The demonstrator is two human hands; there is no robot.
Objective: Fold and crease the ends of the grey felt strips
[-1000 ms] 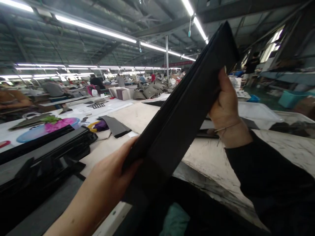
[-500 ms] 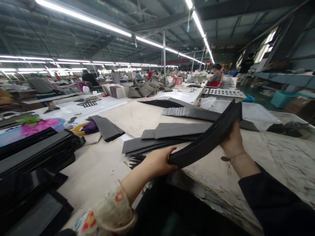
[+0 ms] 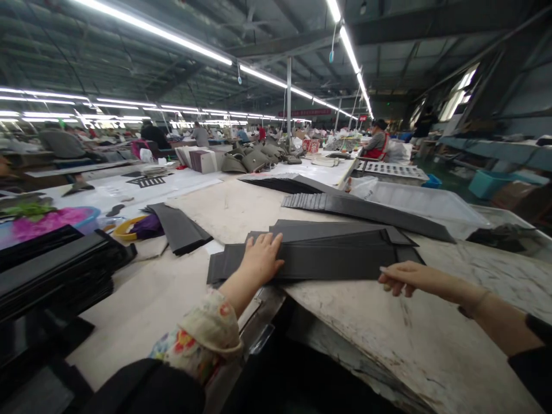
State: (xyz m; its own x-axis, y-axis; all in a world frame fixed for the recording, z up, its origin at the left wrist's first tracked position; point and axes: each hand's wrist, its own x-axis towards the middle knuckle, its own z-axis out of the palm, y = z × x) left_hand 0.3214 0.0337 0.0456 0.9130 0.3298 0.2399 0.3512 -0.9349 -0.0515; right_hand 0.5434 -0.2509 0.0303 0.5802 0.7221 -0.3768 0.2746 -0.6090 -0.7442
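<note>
While the fingers of the left hand (image 3: 261, 259) lie spread flat on the left end of the stack of dark strips (image 3: 328, 259), the right hand (image 3: 401, 279) is loosely open, holding nothing, fingertips at the stack's right end. The stack lies lengthwise on the worn table (image 3: 431, 345). Its strips look thin, light and bendy, apt to slide apart; pinching both short ends together seems safest.

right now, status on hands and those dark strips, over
Left hand open, flat on left end of dark strip stack. Right hand open, fingertips at its right end. Stack flat on table; fanned strips just beyond.
</note>
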